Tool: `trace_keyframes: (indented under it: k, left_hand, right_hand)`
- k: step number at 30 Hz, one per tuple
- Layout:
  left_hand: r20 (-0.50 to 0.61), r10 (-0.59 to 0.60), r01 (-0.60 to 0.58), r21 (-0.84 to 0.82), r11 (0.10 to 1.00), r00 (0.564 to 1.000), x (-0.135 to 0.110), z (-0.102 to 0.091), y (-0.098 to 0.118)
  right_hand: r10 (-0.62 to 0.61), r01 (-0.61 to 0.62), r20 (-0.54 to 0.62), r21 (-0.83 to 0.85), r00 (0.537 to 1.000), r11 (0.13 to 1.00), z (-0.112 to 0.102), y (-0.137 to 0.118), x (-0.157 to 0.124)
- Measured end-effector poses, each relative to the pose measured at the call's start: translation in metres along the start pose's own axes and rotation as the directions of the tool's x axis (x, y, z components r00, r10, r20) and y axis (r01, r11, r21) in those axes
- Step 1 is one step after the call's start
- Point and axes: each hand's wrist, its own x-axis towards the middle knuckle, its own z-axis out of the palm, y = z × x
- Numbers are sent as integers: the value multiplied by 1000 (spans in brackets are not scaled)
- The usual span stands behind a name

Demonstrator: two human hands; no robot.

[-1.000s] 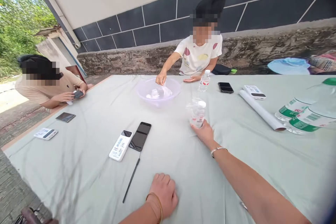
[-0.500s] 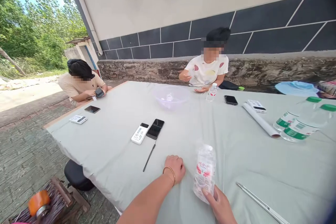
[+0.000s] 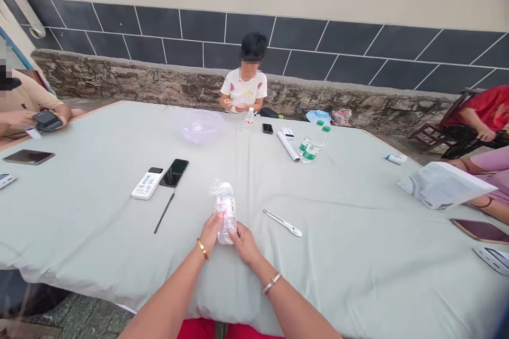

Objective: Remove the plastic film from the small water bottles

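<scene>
A clear plastic water bottle (image 3: 226,209) with a pink and white label is between my hands, its cap end pointing away from me. Thin clear plastic film (image 3: 217,188) is bunched at its upper left. My left hand (image 3: 209,230) grips the bottle's left side, thumb over the label. On the other side my right hand (image 3: 244,242) holds the lower part, near the base. A white utility knife (image 3: 283,223) lies on the cloth to the right of my right hand. To the left are a black phone (image 3: 175,172) and a white power bank (image 3: 147,184).
A grey-green cloth (image 3: 345,275) covers the table. Farther back stand a translucent basin (image 3: 201,128), a small bottle (image 3: 249,119), a white roll (image 3: 289,145) and two green-capped bottles (image 3: 314,144). People sit around; one at right holds papers (image 3: 445,184).
My left hand has left its resting place on the table and taken hold of the bottle beside my right hand. The view has swung right, bringing people at the right into sight.
</scene>
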Motion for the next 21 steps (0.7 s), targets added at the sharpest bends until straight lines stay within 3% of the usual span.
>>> trace_keyframes:
  k: [4,6,8,11,14,17,21]
  left_hand:
    - [-123,-68,69,10,998,990,4,-3,-3]
    - [-197,-101,115,60,992,975,6,-4,-4]
    - [-254,-117,158,149,976,960,8,-6,-2]
    - [-297,-106,208,334,919,949,7,-6,6]
    - [-297,-83,228,496,838,951,3,-2,17]
    - [-273,-59,216,596,773,960,-2,7,24]
    - [-238,-32,186,662,726,971,-6,16,26]
  right_hand:
    - [-92,94,19,-183,996,979,-15,5,-10]
    - [-95,65,-75,-332,993,941,-36,13,-15]
    - [-60,-71,-230,-520,971,851,-65,23,-19]
    - [130,-365,-366,-705,922,608,-110,35,-24]
    - [351,-428,-285,-785,892,448,-137,37,-25]
    - [383,-385,-208,-792,900,474,-141,26,-23]
    - [341,-350,-154,-677,927,647,-127,-7,-5]
